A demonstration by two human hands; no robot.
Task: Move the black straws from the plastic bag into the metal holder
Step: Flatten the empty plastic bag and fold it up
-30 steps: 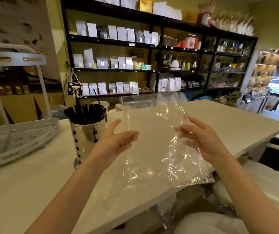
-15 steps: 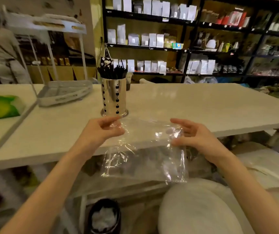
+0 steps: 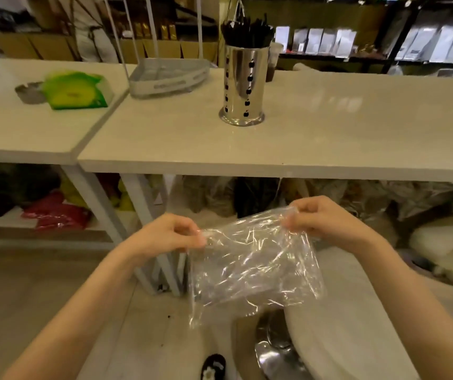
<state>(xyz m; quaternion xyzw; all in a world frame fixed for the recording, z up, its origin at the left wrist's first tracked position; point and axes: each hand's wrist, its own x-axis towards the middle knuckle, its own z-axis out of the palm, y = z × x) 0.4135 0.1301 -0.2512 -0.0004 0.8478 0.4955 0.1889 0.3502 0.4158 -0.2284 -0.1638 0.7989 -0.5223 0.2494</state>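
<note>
The shiny metal holder (image 3: 243,86) with small apple-shaped cut-outs stands upright on the white counter (image 3: 329,144). A bundle of black straws (image 3: 247,31) sticks out of its top. Below the counter's front edge I hold a clear, crumpled plastic bag (image 3: 252,267) by its upper corners. My left hand (image 3: 170,237) pinches the left corner and my right hand (image 3: 324,220) pinches the right corner. The bag hangs between them, and no straws show inside it.
A white wire rack with a tray (image 3: 167,75) stands left of the holder. A green pack (image 3: 76,90) lies on the adjoining table at the left. Bags and a white stool (image 3: 343,325) sit under and before the counter. Shelves of pouches line the back wall.
Both hands have lowered the bag from above the counter to below its front edge, and the bag has gone from spread flat to crumpled. The view has tilted down.
</note>
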